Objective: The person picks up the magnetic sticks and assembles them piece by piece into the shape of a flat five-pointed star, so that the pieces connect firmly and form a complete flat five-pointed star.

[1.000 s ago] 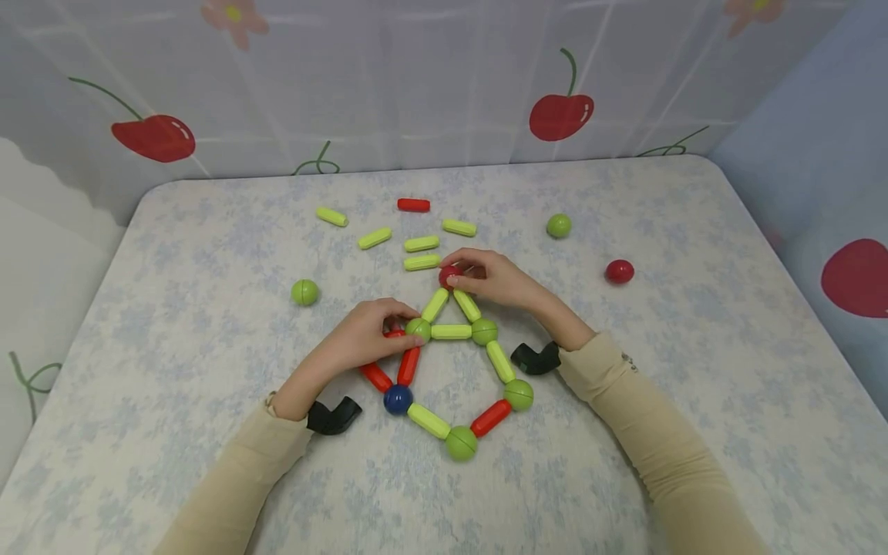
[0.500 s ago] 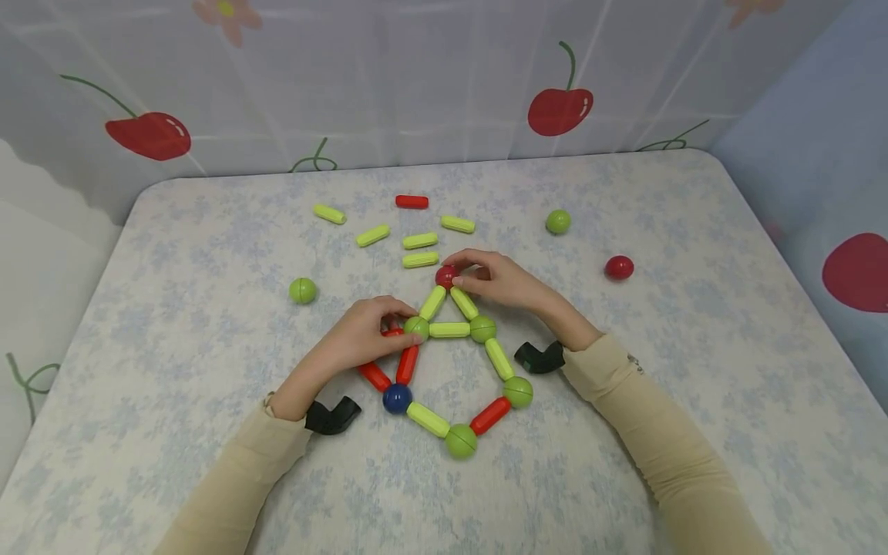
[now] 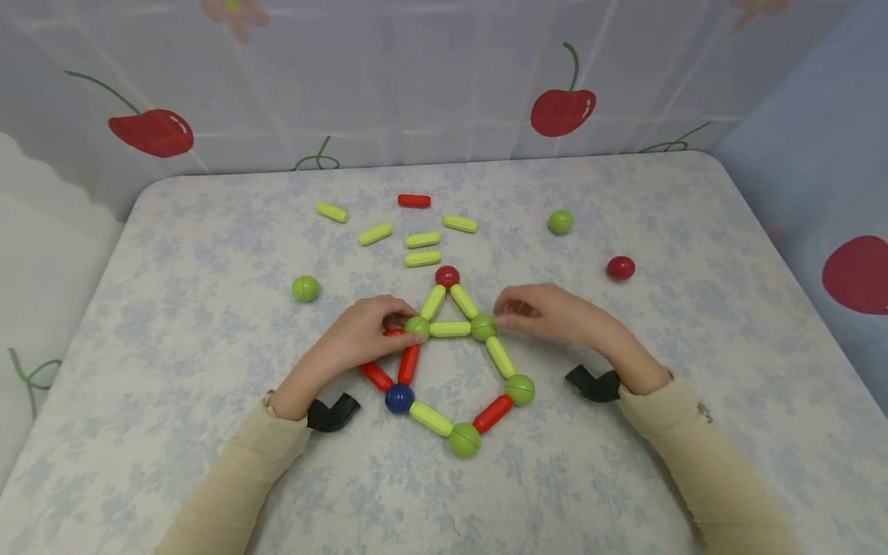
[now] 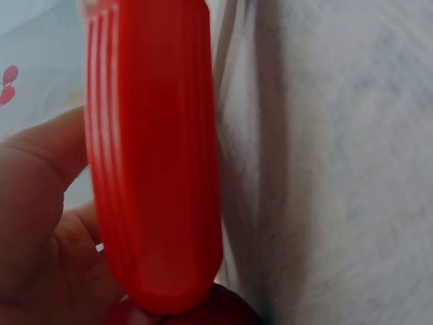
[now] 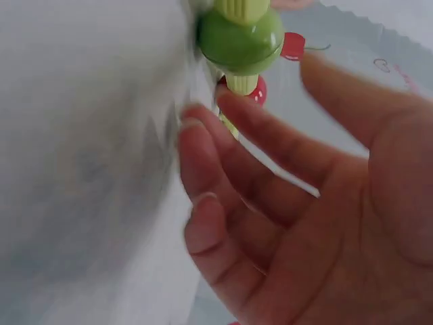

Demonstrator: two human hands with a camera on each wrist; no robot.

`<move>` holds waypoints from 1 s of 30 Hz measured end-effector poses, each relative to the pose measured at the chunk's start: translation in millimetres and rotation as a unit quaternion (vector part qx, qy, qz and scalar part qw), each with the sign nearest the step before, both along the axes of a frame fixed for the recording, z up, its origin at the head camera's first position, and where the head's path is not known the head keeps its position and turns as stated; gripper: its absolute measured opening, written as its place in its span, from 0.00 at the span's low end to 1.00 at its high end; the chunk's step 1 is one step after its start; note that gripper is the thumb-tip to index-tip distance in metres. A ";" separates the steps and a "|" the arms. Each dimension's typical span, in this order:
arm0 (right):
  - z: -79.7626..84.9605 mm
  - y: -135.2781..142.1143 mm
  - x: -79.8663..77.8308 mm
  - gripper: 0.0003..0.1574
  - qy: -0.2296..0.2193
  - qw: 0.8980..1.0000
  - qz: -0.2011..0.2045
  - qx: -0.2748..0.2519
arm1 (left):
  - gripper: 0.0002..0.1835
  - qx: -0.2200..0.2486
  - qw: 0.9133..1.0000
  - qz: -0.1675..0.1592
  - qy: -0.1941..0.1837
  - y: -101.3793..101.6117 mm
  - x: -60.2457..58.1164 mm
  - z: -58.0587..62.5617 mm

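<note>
I pinch the first green ball (image 3: 418,329) with the thumb and fingers of my left hand (image 3: 364,331), at the centre of the frame. My right hand (image 3: 558,314) grasps nothing; its fingers are loosely bent just beside the second green ball (image 3: 483,327), and contact with that ball cannot be confirmed. The rod-and-ball assembly lies on the patterned tablecloth (image 3: 208,308), mid-frame. Its top triangle is closed: three yellow-green rods link both green balls to the upper red ball (image 3: 447,277). Below it, the ring runs through the blue ball (image 3: 399,398) at lower left, the bottom green ball (image 3: 465,439), and the third green ball (image 3: 519,389) at lower right. In the left wrist view, a red rod (image 4: 159,156) stands against a dark red ball (image 4: 229,308) beside my palm; my left hand partly covers this side section in the head view. I judge the step in hand to be joining and steadying the linked shapes. The next move calls for keeping the left joint braced while my free hand aligns a joint or takes a spare, such as the loose yellow-green rods (image 3: 423,258) or the loose red rod (image 3: 414,201) at upper centre.
</note>
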State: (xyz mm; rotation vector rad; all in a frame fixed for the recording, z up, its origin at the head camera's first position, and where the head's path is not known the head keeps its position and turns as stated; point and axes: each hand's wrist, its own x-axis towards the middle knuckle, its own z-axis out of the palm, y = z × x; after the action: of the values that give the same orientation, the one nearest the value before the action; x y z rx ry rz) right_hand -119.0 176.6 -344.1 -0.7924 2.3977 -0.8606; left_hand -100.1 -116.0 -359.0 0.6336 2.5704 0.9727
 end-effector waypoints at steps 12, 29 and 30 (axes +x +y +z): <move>-4.9 17.3 51.8 0.15 0.026 0.997 0.058 0.033 | 0.19 -0.027 1.000 -0.003 0.014 -5.7 1.0 5.1; -14.8 5.1 -12.0 0.19 0.043 0.999 0.002 -0.033 | 0.09 -0.042 0.995 -0.092 0.019 -25.3 15.0 40.7; -14.8 2.0 -13.7 0.19 0.041 0.999 0.007 -0.033 | 0.12 -0.039 0.995 -0.075 0.044 -23.1 13.8 37.6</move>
State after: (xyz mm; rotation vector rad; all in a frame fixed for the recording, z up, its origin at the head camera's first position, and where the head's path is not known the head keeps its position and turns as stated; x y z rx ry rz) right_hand -132.6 178.5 -359.0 -0.8845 2.4422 -0.9225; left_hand -86.3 -139.1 -321.4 0.8523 2.5782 0.8088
